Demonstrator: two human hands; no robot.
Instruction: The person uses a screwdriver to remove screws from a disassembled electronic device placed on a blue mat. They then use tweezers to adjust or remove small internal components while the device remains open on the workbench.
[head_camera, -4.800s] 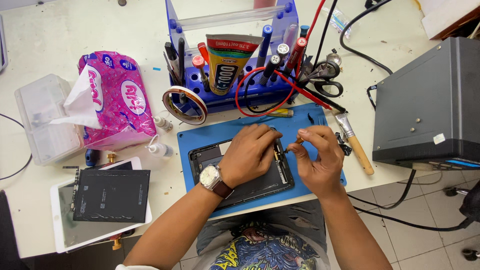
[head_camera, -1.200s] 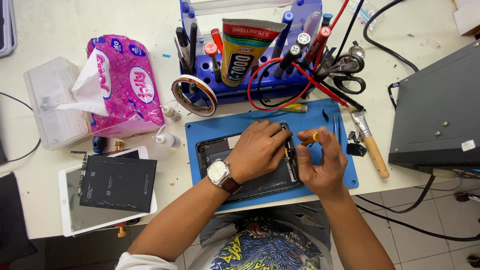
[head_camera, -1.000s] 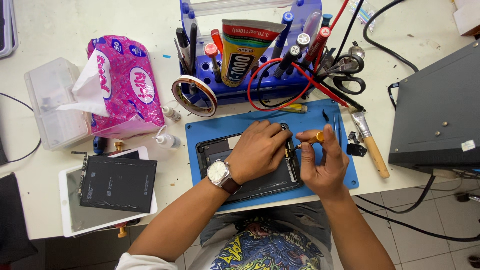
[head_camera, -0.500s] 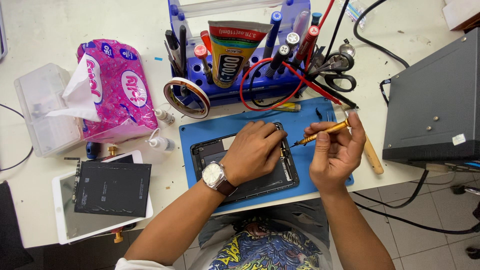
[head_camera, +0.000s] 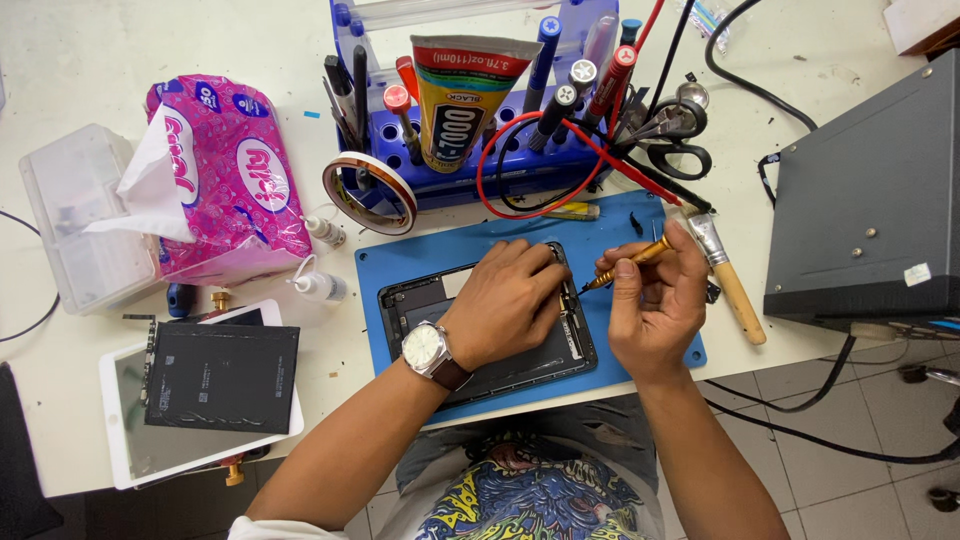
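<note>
A white surface (head_camera: 150, 40) carries a blue work mat (head_camera: 480, 250), and on the mat lies an opened tablet shell (head_camera: 420, 300), dark inside. The left hand (head_camera: 505, 305), a wristwatch (head_camera: 425, 348) on its wrist, lies palm-down on the shell, its fingers spread flat and closed on nothing. Just beside it the right hand (head_camera: 650, 305) pinches a small gold-handled screwdriver (head_camera: 628, 262) between thumb and fingertips, its tip slanting down to the shell's right edge.

Matt blue rubber mat (head_camera: 650, 345), brass-look metal screwdriver (head_camera: 632, 262), glossy plastic tissue pack (head_camera: 235, 180), wood-handled brush (head_camera: 730, 280)
</note>
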